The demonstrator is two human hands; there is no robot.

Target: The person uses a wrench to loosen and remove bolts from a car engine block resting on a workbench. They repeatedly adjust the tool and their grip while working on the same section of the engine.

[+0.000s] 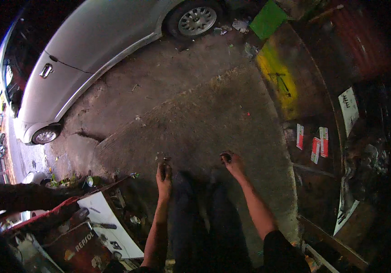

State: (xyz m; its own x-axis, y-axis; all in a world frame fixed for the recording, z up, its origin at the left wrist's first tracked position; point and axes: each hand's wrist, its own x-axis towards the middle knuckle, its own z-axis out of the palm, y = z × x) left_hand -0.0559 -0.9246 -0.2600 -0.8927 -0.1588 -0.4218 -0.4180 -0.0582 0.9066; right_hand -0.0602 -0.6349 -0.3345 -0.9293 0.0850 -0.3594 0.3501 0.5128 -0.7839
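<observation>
My left hand (163,177) is raised in front of my dark-trousered legs (184,214), left of centre, with its fingers curled closed around something small at the fingertips that I cannot make out. My right hand (232,163) is a little higher and to the right, also closed, its fingers round a small dark thing too dim to name. The two hands are apart, over a worn, cracked concrete floor (182,113).
A silver car (82,45) stands along the upper left. On the right are a yellow-painted patch (279,82), a green panel (268,20) and red-and-white flat packs (323,141). A white board (100,207) and a dark metal case (72,245) lie at lower left.
</observation>
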